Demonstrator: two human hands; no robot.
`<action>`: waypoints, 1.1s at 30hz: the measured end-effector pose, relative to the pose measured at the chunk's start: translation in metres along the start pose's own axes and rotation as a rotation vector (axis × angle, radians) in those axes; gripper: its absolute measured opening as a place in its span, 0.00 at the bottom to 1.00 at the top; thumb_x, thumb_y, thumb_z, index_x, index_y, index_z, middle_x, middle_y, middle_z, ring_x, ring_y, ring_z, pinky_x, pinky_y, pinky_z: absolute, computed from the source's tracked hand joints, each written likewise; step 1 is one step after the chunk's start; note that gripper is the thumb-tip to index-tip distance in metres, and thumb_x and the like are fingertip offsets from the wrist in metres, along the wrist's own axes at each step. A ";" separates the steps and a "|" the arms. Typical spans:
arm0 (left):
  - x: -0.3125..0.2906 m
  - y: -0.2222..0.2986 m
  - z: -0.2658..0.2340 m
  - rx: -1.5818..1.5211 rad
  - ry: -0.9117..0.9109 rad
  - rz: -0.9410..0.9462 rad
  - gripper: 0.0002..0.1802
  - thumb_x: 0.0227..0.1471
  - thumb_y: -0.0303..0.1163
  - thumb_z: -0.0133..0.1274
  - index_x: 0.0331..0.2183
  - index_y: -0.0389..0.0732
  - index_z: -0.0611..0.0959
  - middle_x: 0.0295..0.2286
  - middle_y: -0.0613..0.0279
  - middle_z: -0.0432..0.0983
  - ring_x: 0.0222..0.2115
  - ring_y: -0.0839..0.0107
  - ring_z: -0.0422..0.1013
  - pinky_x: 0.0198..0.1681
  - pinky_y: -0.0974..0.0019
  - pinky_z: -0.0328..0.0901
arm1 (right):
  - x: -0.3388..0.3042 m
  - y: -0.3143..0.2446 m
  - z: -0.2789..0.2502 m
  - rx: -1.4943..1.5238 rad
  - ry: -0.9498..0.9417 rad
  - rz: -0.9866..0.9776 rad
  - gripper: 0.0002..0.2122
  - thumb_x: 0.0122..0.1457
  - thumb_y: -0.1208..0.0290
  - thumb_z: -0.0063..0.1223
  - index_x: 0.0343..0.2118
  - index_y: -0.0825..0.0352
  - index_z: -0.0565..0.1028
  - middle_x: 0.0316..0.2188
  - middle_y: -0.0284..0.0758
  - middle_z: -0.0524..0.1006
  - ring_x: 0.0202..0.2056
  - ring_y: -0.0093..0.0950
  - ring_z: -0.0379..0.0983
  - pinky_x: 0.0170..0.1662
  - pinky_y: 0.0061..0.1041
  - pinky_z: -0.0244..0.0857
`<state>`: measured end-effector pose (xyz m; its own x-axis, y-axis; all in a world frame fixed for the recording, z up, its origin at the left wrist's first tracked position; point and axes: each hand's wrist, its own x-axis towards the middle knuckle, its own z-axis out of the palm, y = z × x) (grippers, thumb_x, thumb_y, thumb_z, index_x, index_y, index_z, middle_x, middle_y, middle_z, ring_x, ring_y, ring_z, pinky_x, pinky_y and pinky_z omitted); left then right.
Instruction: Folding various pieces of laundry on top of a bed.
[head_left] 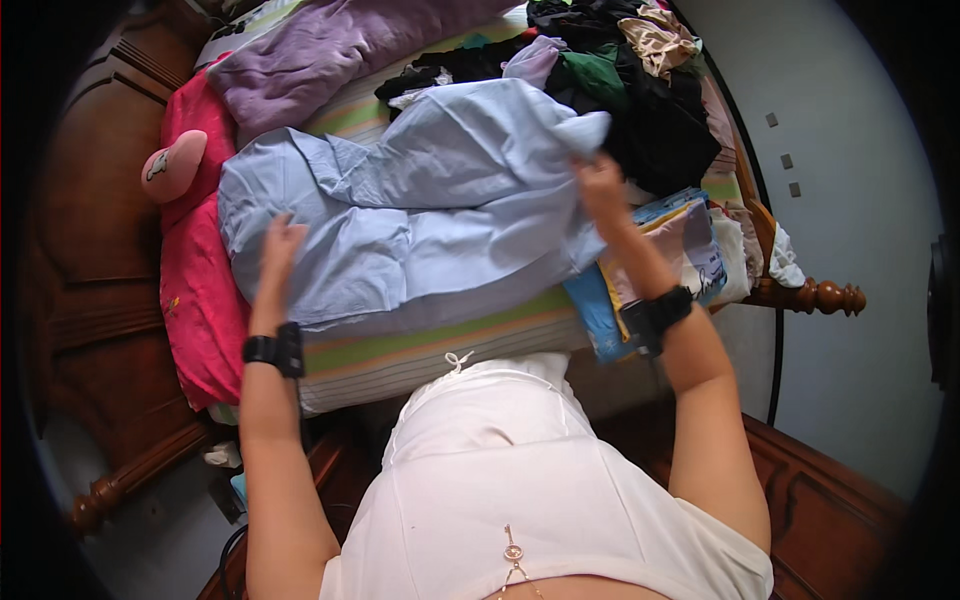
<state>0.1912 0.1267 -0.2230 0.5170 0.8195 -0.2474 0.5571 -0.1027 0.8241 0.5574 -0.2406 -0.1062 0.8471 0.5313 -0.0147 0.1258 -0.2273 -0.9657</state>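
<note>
A light blue garment (450, 240) lies spread and creased across the bed; its folds hide whether it is a shirt or trousers. At its right end my right hand (603, 192) is closed on the edge, with a turned-up corner of cloth just above the fingers. My left hand (283, 248) is over the garment's left part, the fingers blurred by motion, so its grip cannot be made out. A dark band circles each of my wrists.
A pink pillow (200, 260) and a pink plush piece (176, 167) lie at the left by the wooden headboard (110, 200). Behind are a purple blanket (340, 50) and a dark clothes heap (650, 120). Folded items (680, 250) lie right, near the bedpost (815, 297).
</note>
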 end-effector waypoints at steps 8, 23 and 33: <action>-0.119 0.124 0.175 -0.064 -0.824 0.234 0.42 0.38 0.34 0.64 0.54 0.38 0.64 0.44 0.53 0.71 0.44 0.64 0.67 0.49 0.63 0.61 | -0.075 0.017 0.108 -0.122 -0.868 0.082 0.15 0.58 0.68 0.48 0.47 0.68 0.70 0.35 0.38 0.75 0.34 0.26 0.71 0.38 0.26 0.67; -0.163 0.215 0.035 -0.818 -0.407 0.450 0.16 0.46 0.33 0.46 0.34 0.32 0.79 0.33 0.60 0.73 0.35 0.73 0.69 0.40 0.72 0.62 | -0.024 0.090 0.052 -0.639 -0.187 -0.174 0.40 0.43 0.65 0.64 0.61 0.56 0.55 0.55 0.47 0.59 0.56 0.45 0.56 0.56 0.38 0.56; -0.151 0.264 -0.081 -0.830 0.096 0.567 0.31 0.51 0.45 0.48 0.50 0.32 0.69 0.46 0.50 0.69 0.45 0.60 0.68 0.49 0.60 0.61 | -0.002 0.103 0.077 -0.966 -0.398 -0.044 0.37 0.43 0.63 0.66 0.58 0.53 0.61 0.62 0.44 0.49 0.62 0.42 0.47 0.58 0.40 0.54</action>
<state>0.2079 0.0215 0.0731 0.4903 0.8172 0.3030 -0.4020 -0.0964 0.9105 0.5286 -0.2025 -0.2253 0.6228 0.7453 -0.2380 0.6602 -0.6639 -0.3514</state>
